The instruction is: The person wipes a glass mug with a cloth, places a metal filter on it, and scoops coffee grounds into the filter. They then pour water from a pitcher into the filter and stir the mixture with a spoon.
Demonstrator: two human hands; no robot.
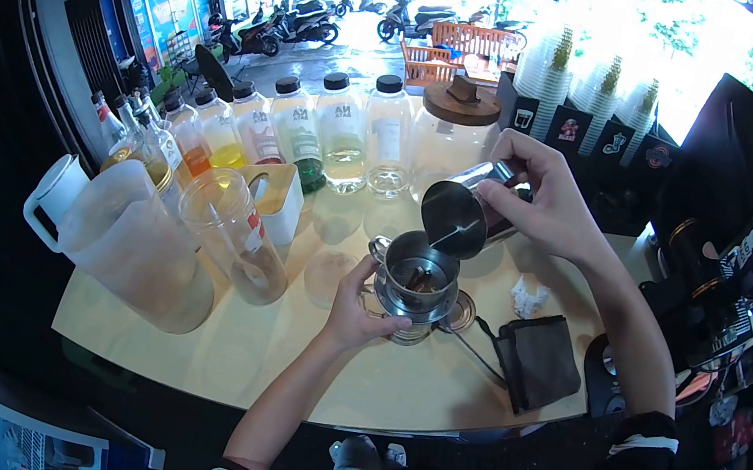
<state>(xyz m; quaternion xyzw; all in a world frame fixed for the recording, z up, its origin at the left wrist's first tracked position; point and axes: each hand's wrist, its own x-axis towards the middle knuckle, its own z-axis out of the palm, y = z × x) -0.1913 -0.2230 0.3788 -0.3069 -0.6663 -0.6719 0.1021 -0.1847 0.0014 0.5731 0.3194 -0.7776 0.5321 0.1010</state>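
My right hand (543, 202) is closed round the handle of a metal pitcher (455, 221). The pitcher tilts, mouth down, just above a metal drip filter (417, 278); a pale streak shows at its lip. My left hand (362, 305) grips the filter at its left side and rim, thumb in front. Dark bits lie inside the filter, which appears to rest on a small glass (409, 334), mostly hidden. Close by on the right lies a round metal lid (462, 311). A dark pouch-like thing (540, 365) with a cord is on the table.
The pale table (272, 368) bears a white-lidded jug (133, 243), a tall clear container (235, 235) and a white box (276, 202) on the left. Several bottles (344, 134) and a wooden-lidded jar (455, 133) line the back. Cup stacks (544, 73) stand behind; crumpled tissue (528, 298) lies right.
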